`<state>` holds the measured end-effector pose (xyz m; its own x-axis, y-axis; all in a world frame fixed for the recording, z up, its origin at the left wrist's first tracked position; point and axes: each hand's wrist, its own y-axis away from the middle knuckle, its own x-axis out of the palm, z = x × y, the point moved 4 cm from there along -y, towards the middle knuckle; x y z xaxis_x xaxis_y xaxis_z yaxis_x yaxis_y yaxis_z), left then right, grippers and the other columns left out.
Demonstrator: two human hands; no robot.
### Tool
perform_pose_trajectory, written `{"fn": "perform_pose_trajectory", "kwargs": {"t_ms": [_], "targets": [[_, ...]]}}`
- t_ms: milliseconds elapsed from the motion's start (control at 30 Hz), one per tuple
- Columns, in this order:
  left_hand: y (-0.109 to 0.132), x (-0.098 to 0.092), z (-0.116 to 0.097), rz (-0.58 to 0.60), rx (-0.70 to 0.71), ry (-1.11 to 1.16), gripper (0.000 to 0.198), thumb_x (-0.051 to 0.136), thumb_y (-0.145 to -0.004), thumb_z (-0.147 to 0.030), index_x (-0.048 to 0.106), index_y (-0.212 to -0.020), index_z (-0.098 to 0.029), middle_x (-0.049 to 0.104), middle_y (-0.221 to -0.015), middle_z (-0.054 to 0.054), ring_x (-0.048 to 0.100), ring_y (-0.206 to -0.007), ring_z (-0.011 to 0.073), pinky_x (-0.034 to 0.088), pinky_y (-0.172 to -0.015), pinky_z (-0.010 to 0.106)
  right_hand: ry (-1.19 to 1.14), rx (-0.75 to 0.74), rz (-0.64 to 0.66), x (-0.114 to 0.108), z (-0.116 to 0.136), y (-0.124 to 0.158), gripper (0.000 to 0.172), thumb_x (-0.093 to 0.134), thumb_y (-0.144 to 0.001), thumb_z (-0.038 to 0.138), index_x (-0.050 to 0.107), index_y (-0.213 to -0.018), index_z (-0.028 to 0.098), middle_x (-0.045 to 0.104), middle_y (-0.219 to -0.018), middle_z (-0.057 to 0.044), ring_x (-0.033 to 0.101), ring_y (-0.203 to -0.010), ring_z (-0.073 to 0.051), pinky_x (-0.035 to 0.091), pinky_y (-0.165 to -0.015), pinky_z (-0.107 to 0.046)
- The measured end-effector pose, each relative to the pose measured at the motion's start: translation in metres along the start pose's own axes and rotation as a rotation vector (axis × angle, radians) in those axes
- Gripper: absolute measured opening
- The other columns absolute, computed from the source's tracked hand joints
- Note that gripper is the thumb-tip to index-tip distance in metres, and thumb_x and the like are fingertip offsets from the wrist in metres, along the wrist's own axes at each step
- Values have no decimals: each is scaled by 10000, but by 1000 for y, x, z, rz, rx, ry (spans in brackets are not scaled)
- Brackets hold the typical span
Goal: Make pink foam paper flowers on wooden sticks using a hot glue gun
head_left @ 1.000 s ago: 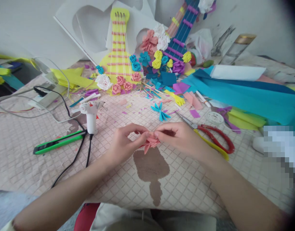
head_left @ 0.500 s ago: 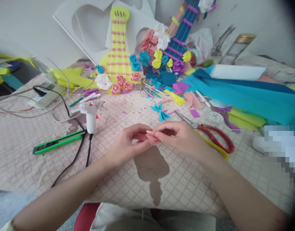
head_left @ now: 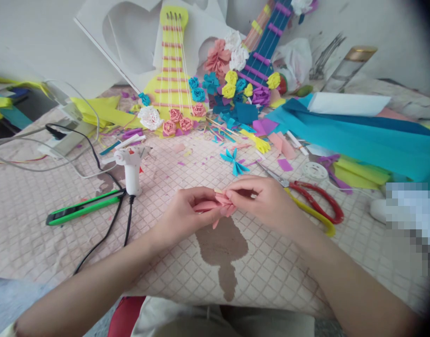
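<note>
The fingers of my left hand point(head_left: 183, 213) and right hand point(head_left: 269, 201) pinch the pink paper point(head_left: 230, 209) from both sides, probably to steady its folds, above the bench point(head_left: 271, 276) near its front edge. Glue gun point(head_left: 132, 175) leftward, scissors point(head_left: 291, 185) rightward: likely for easy reach.

A second ago the pink paper point(head_left: 226, 198) hung in a bunch below both sets of fingertips, and half a second ago it was mostly hidden between them; now more of it shows again, with one petal stretching into the hollow of the left hand point(head_left: 180, 210) and a tip poking out below the thumb. That hand's thumb has slid from the top of the paper to lower down, near its underside. The view has shifted slightly, so the yellow guitar point(head_left: 172, 70) sits nearer the top edge.
</note>
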<state>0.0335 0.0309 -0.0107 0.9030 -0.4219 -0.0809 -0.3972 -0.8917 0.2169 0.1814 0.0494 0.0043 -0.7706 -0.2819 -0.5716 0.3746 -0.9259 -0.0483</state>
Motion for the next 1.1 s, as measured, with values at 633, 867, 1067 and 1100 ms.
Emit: {"fn": "perform_pose_trajectory", "kwargs": {"t_ms": [633, 867, 1067, 1100], "targets": [[1, 1, -2, -40, 20, -20, 163, 710, -703, -240, 660, -810, -127, 677, -673, 20, 556, -518, 76, 456, -482, 161, -385, 199, 211, 4, -8, 3, 127, 609, -770, 284, 683, -794, 184, 705, -782, -39, 647, -755, -172, 500, -672, -292], [4, 0, -3, -62, 85, -83, 158, 688, -728, -243, 663, -836, -130, 714, -727, 31, 629, -577, 91, 507, -531, 154, -415, 241, 236, 4, -13, 2, 143, 649, -740, 294, 675, -807, 171, 689, -813, -37, 625, -770, -158, 482, -691, -285], [3, -2, -4, -110, 132, -130, 164, 681, -730, -227, 658, -849, -116, 728, -814, 56, 686, -683, 130, 555, -620, 175, -437, 239, 291, 5, -15, 0, 159, 660, -731, 308, 665, -803, 166, 673, -839, -35, 607, -780, -147, 472, -687, -268], [3, -2, -5, -118, 139, -133, 162, 683, -726, -221, 657, -846, -114, 730, -819, 58, 691, -697, 133, 560, -643, 178, -442, 240, 292, 5, -15, 0, 163, 662, -729, 310, 662, -803, 165, 671, -834, -36, 605, -774, -146, 471, -681, -268]]}}
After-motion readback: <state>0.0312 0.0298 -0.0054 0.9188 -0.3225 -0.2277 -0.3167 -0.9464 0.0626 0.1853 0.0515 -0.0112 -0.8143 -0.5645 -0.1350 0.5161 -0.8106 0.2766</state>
